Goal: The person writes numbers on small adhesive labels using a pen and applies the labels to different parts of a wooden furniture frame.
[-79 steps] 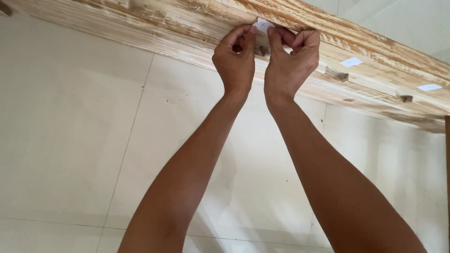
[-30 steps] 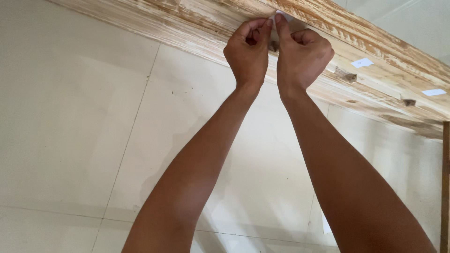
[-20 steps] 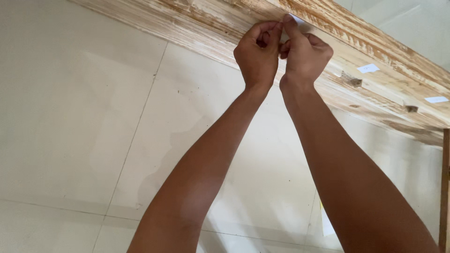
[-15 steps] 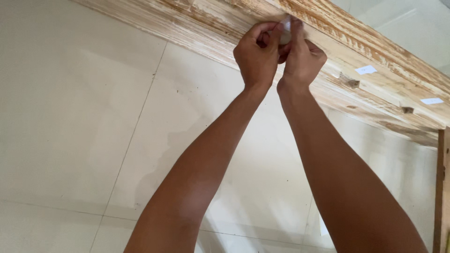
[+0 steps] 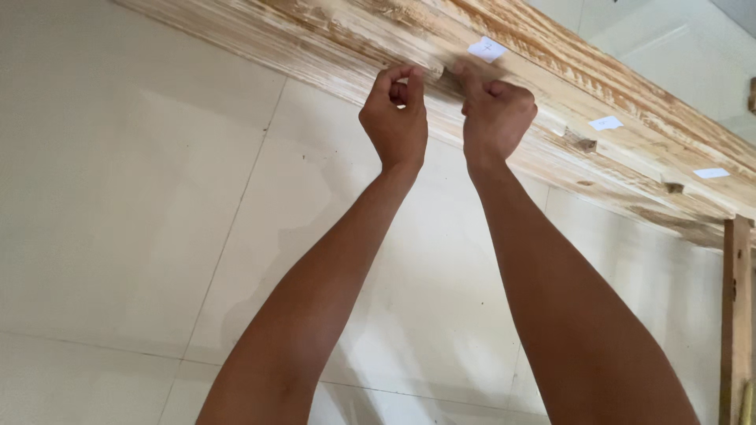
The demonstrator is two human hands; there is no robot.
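Two hands (image 5: 445,118), three paper labels (image 5: 605,123), one beam (image 5: 339,35)

From my remote feed I see a pale cream wall (image 5: 142,205) filling most of the view, marked by thin seams where its large panels meet. Further along the beam toward the right edge, two small white paper tags (image 5: 605,123) and (image 5: 711,172) lie stuck on its face, well apart from each other. Below them, two short wooden pegs (image 5: 584,144) and (image 5: 672,187) jut out from the beam's lower edge. At the far right edge a narrow upright wooden post (image 5: 736,315) runs down from the beam's end. In the top right corner I make out pale ceiling panels (image 5: 669,47).
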